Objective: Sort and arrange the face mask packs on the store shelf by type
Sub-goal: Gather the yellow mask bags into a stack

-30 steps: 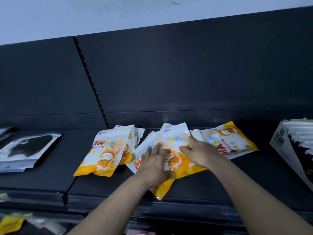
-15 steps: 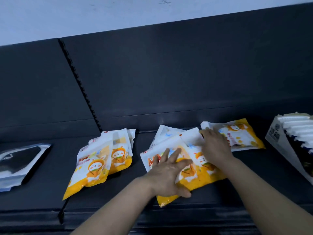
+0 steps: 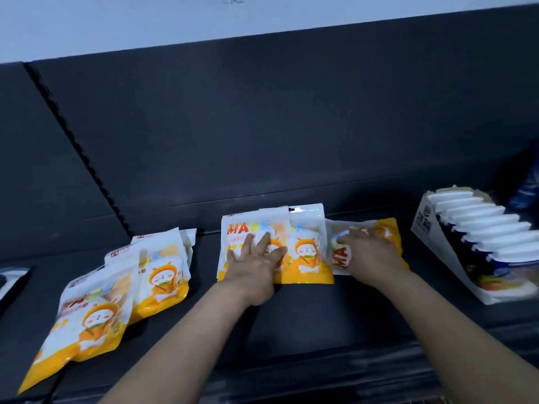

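Head view: a dark shelf with a dark back panel under a pale wall is shown. On it the middle mask packs are pressed flat by the left hand, fingers spread straight, nothing gripped. Just right of those packs a sideways orange pack is covered by the right hand, fingers laid straight; left of them a second orange pile is fanned out, and well right a white display box is stood.

orange-white mask packs overlapping flat, dark shelf
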A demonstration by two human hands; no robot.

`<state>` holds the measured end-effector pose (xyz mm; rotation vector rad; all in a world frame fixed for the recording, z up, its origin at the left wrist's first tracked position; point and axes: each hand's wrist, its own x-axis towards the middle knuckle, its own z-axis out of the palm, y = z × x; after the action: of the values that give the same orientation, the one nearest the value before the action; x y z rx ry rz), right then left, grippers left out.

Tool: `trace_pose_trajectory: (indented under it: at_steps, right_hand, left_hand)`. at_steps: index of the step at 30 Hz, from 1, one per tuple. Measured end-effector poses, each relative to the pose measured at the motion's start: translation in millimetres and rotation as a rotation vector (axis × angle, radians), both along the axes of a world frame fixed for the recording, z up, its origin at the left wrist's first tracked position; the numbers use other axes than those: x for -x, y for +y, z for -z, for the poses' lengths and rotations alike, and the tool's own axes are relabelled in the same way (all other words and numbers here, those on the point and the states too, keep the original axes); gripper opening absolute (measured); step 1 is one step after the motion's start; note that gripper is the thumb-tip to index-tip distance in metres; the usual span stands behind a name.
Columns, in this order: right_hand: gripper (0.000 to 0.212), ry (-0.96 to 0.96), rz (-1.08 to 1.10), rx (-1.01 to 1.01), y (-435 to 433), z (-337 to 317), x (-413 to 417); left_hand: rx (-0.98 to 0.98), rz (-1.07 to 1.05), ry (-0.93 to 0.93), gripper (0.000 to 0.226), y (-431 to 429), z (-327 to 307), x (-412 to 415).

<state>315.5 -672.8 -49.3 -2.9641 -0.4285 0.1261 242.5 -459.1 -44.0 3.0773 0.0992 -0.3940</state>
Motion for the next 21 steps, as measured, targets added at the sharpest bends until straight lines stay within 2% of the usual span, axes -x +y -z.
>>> trace_pose_trajectory:
  at_steps: [3,8,12,16,18,21]
  right_hand:
    - [0.049,0.012,0.04,0.113,-15.4,0.5,-4.1]
    - [0.05,0.031,0.076,0.052,-27.5,-7.5,-2.8]
    - [0.068,0.185,0.158,-0.052,-40.4,1.3,1.5]
    - [0.086,0.116,0.248,0.03,-52.7,1.1,4.8]
    - [0.089,0.147,0.297,-0.047,-59.2,0.8,2.5]
    - [0.074,0.126,0.371,-0.269,-64.8,2.7,3.8]
  left_hand:
    - [-0.006,-0.036,-0.023,0.082,-6.7,-0.9,-0.7]
    - [0.026,-0.075,-0.035,0.08,-13.9,-3.3,-0.3]
    - [0.024,0.004,-0.118,0.087,-30.9,-1.9,-0.2]
    - [0.02,0.026,-0.073,0.084,-42.4,2.5,-3.1]
    - [0.019,0.018,-0.052,0.084,-45.3,2.5,-3.0]
    - [0.027,0.018,-0.031,0.084,-45.8,1.0,-2.5]
